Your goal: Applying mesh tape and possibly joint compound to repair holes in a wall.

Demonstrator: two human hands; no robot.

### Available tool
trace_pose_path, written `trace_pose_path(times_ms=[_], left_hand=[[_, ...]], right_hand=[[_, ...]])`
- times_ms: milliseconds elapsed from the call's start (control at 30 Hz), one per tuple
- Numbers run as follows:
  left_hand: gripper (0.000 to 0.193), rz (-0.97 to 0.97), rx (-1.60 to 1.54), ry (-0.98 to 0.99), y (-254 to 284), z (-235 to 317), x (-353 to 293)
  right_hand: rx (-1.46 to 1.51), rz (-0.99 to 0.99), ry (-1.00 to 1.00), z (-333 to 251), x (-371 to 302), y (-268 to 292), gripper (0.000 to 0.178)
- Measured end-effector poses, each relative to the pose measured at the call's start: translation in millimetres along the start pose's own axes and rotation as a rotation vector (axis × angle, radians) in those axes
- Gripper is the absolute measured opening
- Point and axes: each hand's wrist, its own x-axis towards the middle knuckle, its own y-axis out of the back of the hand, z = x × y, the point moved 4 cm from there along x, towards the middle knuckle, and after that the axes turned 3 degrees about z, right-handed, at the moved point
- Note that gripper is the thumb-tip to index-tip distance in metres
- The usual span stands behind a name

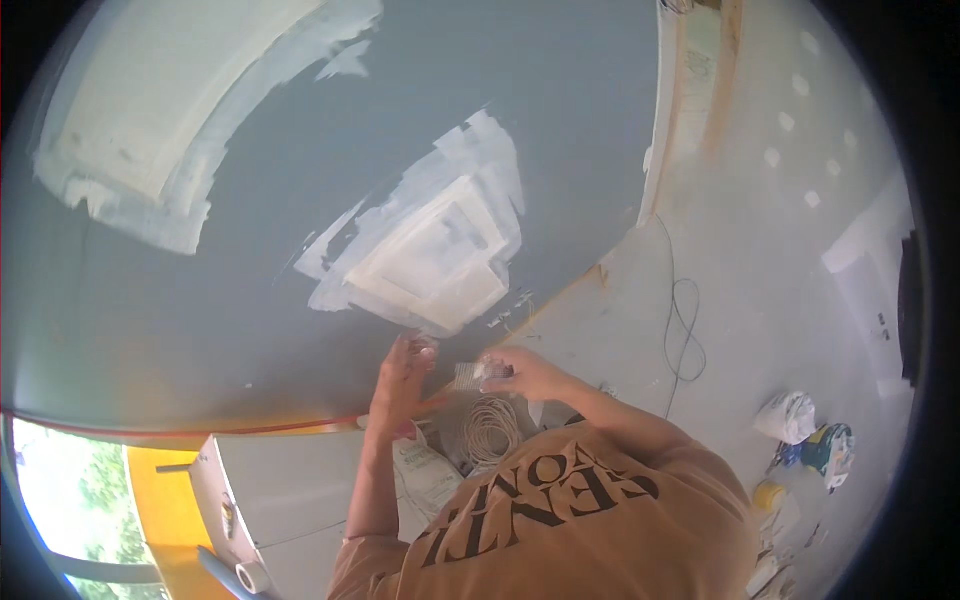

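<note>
My right hand is closed around a small pale piece with a ribbed or mesh-like face; its exact kind is too small to tell. Just left of it, my left hand is raised with fingers curled near a small whitish bit at the fingertips, which I cannot make out. A gap separates the two hands. Beyond them stands a grey wall with a white patch of filler, its edges rough and brushed out. The hands are close below that patch's lower edge.
A larger white patch covers the wall's upper left. Coiled pale cable and a white sack lie below my hands. A thin dark cord runs across the floor. Bags lie at right; a white cabinet stands lower left.
</note>
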Motion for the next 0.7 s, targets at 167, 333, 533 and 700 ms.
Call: trace_pose_path(times_ms=[167,333,533,700], left_hand=[[0.025,-0.287,-0.013,0.327,-84.3,29.4,32.4],[0.02,-0.257,-0.05,0.32,-128.9,36.9,83.5],[0.011,-0.104,0.137,0.143,-135.5,43.8,127.7],[0.016,0.028,0.314,-0.013,-105.9,20.0,177.0]], right_hand=[[-0.1,0.206,-0.015,3.0,-30.4,56.4,0.041],[0.027,0.292,0.096,3.2,-15.8,108.8,0.044],[-0.032,0.309,-0.066,41.1,4.0,139.6,0.043],[0.192,0.224,-0.102,148.7,6.4,153.6,0.028]])
